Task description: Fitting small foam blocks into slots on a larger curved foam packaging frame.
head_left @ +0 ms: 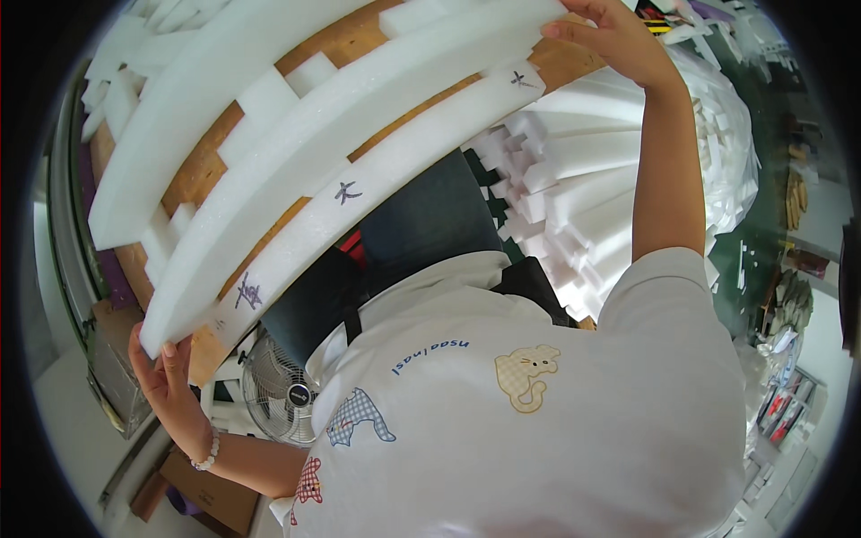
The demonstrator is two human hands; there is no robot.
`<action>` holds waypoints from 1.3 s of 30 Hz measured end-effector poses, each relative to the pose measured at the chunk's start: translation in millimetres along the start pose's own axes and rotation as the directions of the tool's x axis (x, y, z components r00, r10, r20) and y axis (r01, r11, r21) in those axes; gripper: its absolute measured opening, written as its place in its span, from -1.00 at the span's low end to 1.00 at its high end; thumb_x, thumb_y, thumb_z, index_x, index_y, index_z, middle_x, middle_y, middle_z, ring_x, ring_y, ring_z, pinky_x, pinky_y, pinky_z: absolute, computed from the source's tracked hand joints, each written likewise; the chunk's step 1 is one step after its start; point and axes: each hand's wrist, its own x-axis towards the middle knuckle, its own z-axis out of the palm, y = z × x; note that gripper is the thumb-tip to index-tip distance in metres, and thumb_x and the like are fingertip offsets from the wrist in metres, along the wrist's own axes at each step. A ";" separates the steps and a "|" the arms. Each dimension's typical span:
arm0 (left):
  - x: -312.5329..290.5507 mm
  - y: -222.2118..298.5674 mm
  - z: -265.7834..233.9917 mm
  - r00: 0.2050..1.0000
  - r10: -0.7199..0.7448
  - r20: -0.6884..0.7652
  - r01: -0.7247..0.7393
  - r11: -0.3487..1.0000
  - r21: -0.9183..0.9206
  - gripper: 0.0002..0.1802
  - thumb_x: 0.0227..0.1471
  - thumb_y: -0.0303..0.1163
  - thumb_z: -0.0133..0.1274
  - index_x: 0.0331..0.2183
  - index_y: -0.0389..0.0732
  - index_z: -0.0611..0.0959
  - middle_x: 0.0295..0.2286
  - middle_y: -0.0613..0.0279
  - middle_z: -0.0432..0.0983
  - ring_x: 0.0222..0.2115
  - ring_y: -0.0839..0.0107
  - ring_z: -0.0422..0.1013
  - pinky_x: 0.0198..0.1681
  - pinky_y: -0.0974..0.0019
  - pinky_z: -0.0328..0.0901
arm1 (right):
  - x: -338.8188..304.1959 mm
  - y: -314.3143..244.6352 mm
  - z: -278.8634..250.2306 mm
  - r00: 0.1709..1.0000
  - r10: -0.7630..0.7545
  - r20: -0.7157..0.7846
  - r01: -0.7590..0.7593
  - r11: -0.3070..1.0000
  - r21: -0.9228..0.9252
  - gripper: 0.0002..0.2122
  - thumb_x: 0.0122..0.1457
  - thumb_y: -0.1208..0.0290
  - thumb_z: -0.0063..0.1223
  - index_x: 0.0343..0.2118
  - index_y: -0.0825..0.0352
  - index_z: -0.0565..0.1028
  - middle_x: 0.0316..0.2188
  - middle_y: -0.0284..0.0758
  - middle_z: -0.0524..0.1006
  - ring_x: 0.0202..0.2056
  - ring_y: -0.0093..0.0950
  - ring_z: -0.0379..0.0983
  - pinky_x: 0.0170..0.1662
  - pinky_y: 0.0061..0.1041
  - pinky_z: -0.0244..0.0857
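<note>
A long white foam strip [309, 139] stretches across the wooden worktable [336, 40], its length bent into an arc by the wide lens. My left hand [170, 386] pinches the near left end between thumb and fingers. At the far right end, my right hand [614, 40] grips the strip with the thumb on its near side; some fingertips are cut off by the frame's upper edge. Along the table's near edge lies another white foam piece [390, 170] with dark handwritten marks and notches. Behind the held strip is a further long foam piece [193, 99], with short foam blocks [269, 99] between.
A large bundle of white foam lengths [583, 170], partly in clear plastic, stands right of the table. A floor fan [278, 390] is below the table's near left corner. A cardboard box [211, 493] sits lower left. More foam pieces [170, 18] are piled at the far left.
</note>
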 end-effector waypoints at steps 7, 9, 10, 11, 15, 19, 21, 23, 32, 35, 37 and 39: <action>-0.6 2.5 4.6 0.999 0.032 -0.022 -0.032 0.999 0.002 -0.49 0.25 -0.33 -0.03 0.17 -0.23 0.28 -0.07 -0.13 0.46 -0.09 0.23 0.49 0.07 0.23 0.33 | -10.5 -25.7 8.2 0.995 -0.007 0.103 0.016 0.997 -0.080 -0.78 0.08 0.58 -0.02 -0.21 0.48 0.52 -0.37 -0.37 0.55 -0.31 -0.62 0.46 -0.21 -0.70 0.34; -1.4 2.2 4.1 0.999 0.034 -0.024 -0.034 0.999 0.009 -0.49 0.25 -0.32 -0.03 0.17 -0.22 0.28 -0.07 -0.11 0.46 -0.09 0.24 0.49 0.06 0.26 0.34 | -9.4 -24.1 12.1 0.997 -0.007 0.075 0.012 0.998 -0.065 -0.78 0.07 0.57 -0.01 -0.21 0.48 0.52 -0.37 -0.38 0.54 -0.31 -0.62 0.46 -0.20 -0.70 0.34; -1.5 1.8 3.6 0.999 0.038 -0.023 -0.038 0.999 0.016 -0.49 0.25 -0.31 -0.03 0.17 -0.21 0.28 -0.08 -0.09 0.47 -0.09 0.25 0.49 0.04 0.29 0.34 | -8.8 -21.5 14.9 0.999 -0.005 0.044 0.007 0.999 -0.049 -0.78 0.07 0.57 0.00 -0.21 0.48 0.52 -0.37 -0.39 0.54 -0.32 -0.62 0.46 -0.19 -0.69 0.34; -1.5 1.5 3.0 0.999 0.042 -0.024 -0.041 0.999 0.025 -0.49 0.26 -0.30 -0.03 0.17 -0.20 0.29 -0.08 -0.06 0.47 -0.10 0.26 0.50 0.03 0.32 0.34 | -8.2 -18.4 17.6 1.000 -0.002 0.015 0.003 0.999 -0.032 -0.78 0.07 0.57 0.01 -0.21 0.48 0.52 -0.37 -0.40 0.54 -0.32 -0.62 0.46 -0.19 -0.69 0.34; -3.2 10.7 3.1 0.998 0.043 -0.056 -0.040 0.997 0.059 -0.49 0.24 -0.37 -0.03 0.16 -0.25 0.27 -0.08 -0.14 0.46 -0.12 0.20 0.49 0.04 0.27 0.34 | -2.3 -15.8 9.4 0.966 -0.215 -0.145 0.146 0.913 -0.381 -0.58 -0.02 0.55 0.19 -0.03 0.46 0.46 -0.21 -0.30 0.53 -0.22 -0.51 0.46 -0.08 -0.61 0.32; -5.2 15.0 7.5 0.998 0.067 0.014 -0.066 0.998 -0.015 -0.50 0.23 -0.42 -0.01 0.15 -0.26 0.28 -0.12 -0.15 0.47 -0.14 0.23 0.49 0.04 0.29 0.33 | -28.7 -127.0 90.5 0.991 0.125 -0.041 -0.131 0.964 -0.230 -0.03 -0.30 0.45 0.47 0.28 0.30 0.15 0.16 -0.15 0.31 0.07 -0.28 0.29 0.17 -0.30 0.17; 0.4 12.8 11.8 0.997 0.067 0.045 -0.066 0.997 -0.027 -0.51 0.22 -0.43 0.00 0.14 -0.26 0.28 -0.13 -0.14 0.48 -0.14 0.24 0.49 0.04 0.30 0.33 | -38.3 -128.0 109.5 0.998 0.013 -0.062 -0.050 0.759 -0.649 -0.14 -0.23 0.40 0.43 0.23 0.33 0.22 0.10 -0.19 0.36 0.06 -0.27 0.31 0.21 -0.24 0.11; 0.2 14.9 9.1 0.998 0.055 0.044 -0.054 0.998 -0.037 -0.52 0.22 -0.43 0.01 0.13 -0.26 0.29 -0.13 -0.12 0.49 -0.14 0.25 0.48 0.04 0.30 0.33 | -35.3 -161.4 165.1 0.988 -0.149 -0.035 0.075 0.671 -0.738 -0.22 -0.18 0.41 0.39 0.17 0.33 0.25 0.04 -0.21 0.38 0.01 -0.30 0.33 0.15 -0.30 0.13; 0.3 16.0 2.6 0.988 0.113 0.108 -0.114 0.993 -0.001 -0.51 0.21 -0.44 0.02 0.13 -0.25 0.28 -0.13 -0.10 0.50 -0.13 0.29 0.48 0.01 0.33 0.34 | -37.1 -161.0 224.1 0.687 -0.653 0.320 0.355 -0.083 -0.931 -0.61 0.02 0.45 0.22 -0.07 0.33 0.39 -0.21 -0.35 0.48 -0.20 -0.42 0.43 -0.08 -0.58 0.22; -2.3 13.6 -6.0 0.960 0.234 0.155 -0.226 0.972 -0.065 -0.53 0.27 -0.31 -0.05 0.12 -0.25 0.28 -0.16 -0.07 0.51 -0.14 0.31 0.48 -0.03 0.35 0.34 | -34.6 -154.6 220.0 0.692 -0.643 0.327 0.467 0.055 -0.882 -0.61 -0.01 0.39 0.23 -0.11 0.32 0.38 -0.23 -0.33 0.48 -0.22 -0.38 0.42 -0.10 -0.53 0.23; 2.7 18.0 -16.5 0.989 0.009 0.147 0.019 0.982 -0.187 -0.56 0.31 -0.18 -0.19 0.05 -0.30 0.37 -0.19 0.03 0.51 -0.17 0.34 0.48 -0.08 0.40 0.34 | -27.0 -150.8 218.5 0.684 -0.641 0.348 0.581 0.190 -0.791 -0.60 -0.03 0.33 0.25 -0.15 0.31 0.36 -0.24 -0.31 0.47 -0.24 -0.34 0.42 -0.13 -0.48 0.23; 11.3 54.5 3.2 0.981 -0.184 0.059 0.186 0.982 -0.022 -0.53 0.30 -0.15 -0.30 -0.06 -0.34 0.47 -0.24 0.09 0.50 -0.27 0.35 0.48 -0.17 0.41 0.35 | -16.2 -153.4 226.6 0.671 -0.628 0.394 0.678 0.303 -0.670 -0.59 -0.06 0.27 0.26 -0.20 0.30 0.35 -0.26 -0.29 0.46 -0.25 -0.30 0.41 -0.15 -0.44 0.24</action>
